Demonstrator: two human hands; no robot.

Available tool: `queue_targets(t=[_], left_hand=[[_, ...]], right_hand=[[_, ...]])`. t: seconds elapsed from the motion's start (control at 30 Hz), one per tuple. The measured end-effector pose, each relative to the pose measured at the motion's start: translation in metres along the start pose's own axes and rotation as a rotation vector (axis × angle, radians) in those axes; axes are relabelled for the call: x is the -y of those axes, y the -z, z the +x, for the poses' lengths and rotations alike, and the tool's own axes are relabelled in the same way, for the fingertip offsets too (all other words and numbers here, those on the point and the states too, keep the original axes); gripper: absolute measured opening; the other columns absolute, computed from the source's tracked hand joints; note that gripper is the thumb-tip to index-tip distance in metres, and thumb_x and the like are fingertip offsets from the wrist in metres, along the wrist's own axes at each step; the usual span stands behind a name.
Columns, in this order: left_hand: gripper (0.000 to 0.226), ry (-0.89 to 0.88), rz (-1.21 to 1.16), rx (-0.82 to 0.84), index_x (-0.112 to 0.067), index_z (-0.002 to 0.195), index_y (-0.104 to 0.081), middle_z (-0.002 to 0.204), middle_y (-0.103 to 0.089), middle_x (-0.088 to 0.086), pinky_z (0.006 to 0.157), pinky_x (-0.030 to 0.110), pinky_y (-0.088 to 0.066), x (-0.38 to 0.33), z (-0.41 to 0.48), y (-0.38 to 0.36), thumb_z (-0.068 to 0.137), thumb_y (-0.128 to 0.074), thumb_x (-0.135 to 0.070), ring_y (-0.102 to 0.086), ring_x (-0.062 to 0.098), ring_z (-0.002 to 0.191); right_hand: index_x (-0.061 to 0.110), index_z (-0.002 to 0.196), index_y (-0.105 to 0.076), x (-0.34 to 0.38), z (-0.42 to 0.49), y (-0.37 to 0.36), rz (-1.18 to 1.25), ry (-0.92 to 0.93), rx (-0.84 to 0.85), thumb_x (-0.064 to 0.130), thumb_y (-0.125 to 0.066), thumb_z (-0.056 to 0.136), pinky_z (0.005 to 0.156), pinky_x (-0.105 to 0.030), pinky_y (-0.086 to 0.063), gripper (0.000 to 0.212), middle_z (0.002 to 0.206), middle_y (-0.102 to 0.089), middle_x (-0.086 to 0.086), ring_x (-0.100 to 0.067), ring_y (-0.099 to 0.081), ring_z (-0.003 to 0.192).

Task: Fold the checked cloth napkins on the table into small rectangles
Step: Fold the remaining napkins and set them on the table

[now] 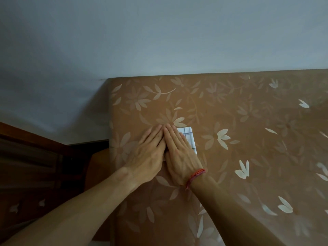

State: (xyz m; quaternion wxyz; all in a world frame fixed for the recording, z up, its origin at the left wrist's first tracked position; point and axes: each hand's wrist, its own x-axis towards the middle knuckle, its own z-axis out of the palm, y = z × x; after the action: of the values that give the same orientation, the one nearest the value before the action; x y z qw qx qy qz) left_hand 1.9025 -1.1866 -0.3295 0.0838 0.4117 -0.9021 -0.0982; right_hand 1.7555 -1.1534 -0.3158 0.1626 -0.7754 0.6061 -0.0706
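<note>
Hands [177, 154] over napkin [189, 137], floral tablecloth [252, 125] beneath

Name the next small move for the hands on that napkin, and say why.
Probably lift both hands and set the checked napkin aside. The left hand and right hand lie flat, side by side, pressing it, and its visible part already looks like a small rectangle on the floral tablecloth.

Both bare forearms reach in from the near edge and converge, the left hand [150, 153] and the right hand [179, 155] lying flat side by side, palms down, fingers straight and together, index fingers touching and fingertips pointing to the far side.
</note>
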Motion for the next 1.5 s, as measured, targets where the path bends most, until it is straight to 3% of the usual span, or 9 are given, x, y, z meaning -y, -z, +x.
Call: queue_targets(t=[0.2,0.33,0.47,0.87,1.1,1.23,1.33,1.4,1.5], left_hand=[[0.057,-0.054,0.093,0.058,-0.005,0.151,-0.025,0.16,-0.02,0.012,0.12,0.041,-0.019,0.013,-0.005,0.008,0.102,-0.016,-0.032,-0.012,0.02,0.149],[0.06,-0.034,0.083,0.078,-0.006,0.153,-0.015,0.162,-0.009,0.009,0.12,0.04,-0.018,0.014,-0.009,0.01,0.102,-0.012,-0.037,-0.005,0.018,0.15],[0.061,-0.031,0.093,0.077,-0.006,0.153,-0.015,0.162,-0.009,0.01,0.12,0.04,-0.018,0.013,-0.008,0.011,0.101,-0.012,-0.037,-0.006,0.019,0.15],[0.062,0.005,0.102,0.092,-0.004,0.151,-0.019,0.16,-0.017,0.013,0.12,0.041,-0.018,0.009,-0.009,0.013,0.1,-0.015,-0.038,-0.013,0.023,0.149],[0.055,-0.164,0.066,0.143,-0.006,0.15,-0.029,0.159,-0.022,0.012,0.117,0.041,-0.015,-0.001,-0.058,0.021,0.102,-0.029,-0.033,-0.015,0.022,0.149],[0.053,-0.147,0.023,0.158,-0.009,0.15,-0.029,0.159,-0.02,0.008,0.122,0.037,-0.015,0.0,-0.061,0.028,0.103,-0.026,-0.034,-0.012,0.017,0.149],[0.047,0.046,-0.39,0.074,-0.015,0.151,-0.028,0.157,-0.015,-0.013,0.117,0.015,-0.011,-0.011,-0.052,0.042,0.105,-0.034,-0.025,-0.002,-0.012,0.141],[0.039,0.318,-0.654,-0.061,-0.02,0.142,-0.045,0.142,-0.037,-0.022,0.1,-0.003,-0.019,-0.019,-0.041,0.051,0.103,-0.042,-0.019,-0.024,-0.025,0.124],[0.028,0.789,-1.051,-0.162,-0.028,0.123,-0.062,0.12,-0.058,-0.02,0.104,0.017,-0.033,-0.021,-0.023,0.057,0.101,-0.047,-0.025,-0.047,-0.004,0.115]], right_hand=[[0.001,0.152,-0.012,-0.009,-0.001,0.003,-0.171,0.015,-0.017,0.037,-0.007,0.102,0.12,-0.041,-0.018,0.062,0.16,-0.013,-0.014,-0.022,-0.01,0.149],[0.01,0.152,0.006,-0.031,-0.007,0.01,-0.202,-0.086,0.045,0.045,-0.003,0.098,0.121,-0.034,0.003,0.065,0.16,0.011,-0.004,-0.015,0.011,0.148],[0.009,0.153,0.006,-0.033,-0.006,0.01,-0.264,-0.114,0.055,0.048,0.001,0.096,0.119,-0.033,0.009,0.069,0.159,0.016,-0.003,-0.015,0.016,0.147],[0.001,0.151,-0.017,-0.026,-0.048,0.006,-0.284,-0.227,0.022,0.048,-0.006,0.101,0.118,-0.044,-0.01,0.07,0.16,-0.014,-0.015,-0.026,-0.011,0.148],[0.003,0.153,-0.002,-0.024,-0.047,0.012,-0.277,-0.204,0.091,0.056,0.019,0.09,0.119,-0.041,0.003,0.085,0.161,0.002,-0.012,-0.024,0.006,0.148],[0.008,0.153,0.004,-0.025,-0.047,0.018,-0.264,-0.202,0.128,0.059,0.01,0.091,0.117,-0.037,0.007,0.08,0.16,0.011,-0.007,-0.019,0.013,0.146],[0.01,0.154,-0.009,-0.031,-0.039,0.027,-0.067,-0.206,0.125,0.051,-0.016,0.098,0.122,-0.036,-0.004,0.069,0.161,-0.001,-0.002,-0.017,0.0,0.149],[0.015,0.143,-0.04,-0.031,-0.033,0.038,0.196,-0.226,0.014,0.039,-0.03,0.099,0.111,-0.036,-0.035,0.051,0.152,-0.036,0.0,-0.017,-0.035,0.137],[0.024,0.086,-0.059,-0.022,-0.024,0.059,0.444,-0.369,-0.212,0.03,-0.036,0.097,0.071,-0.025,-0.042,0.027,0.089,-0.06,0.012,-0.005,-0.053,0.083]])
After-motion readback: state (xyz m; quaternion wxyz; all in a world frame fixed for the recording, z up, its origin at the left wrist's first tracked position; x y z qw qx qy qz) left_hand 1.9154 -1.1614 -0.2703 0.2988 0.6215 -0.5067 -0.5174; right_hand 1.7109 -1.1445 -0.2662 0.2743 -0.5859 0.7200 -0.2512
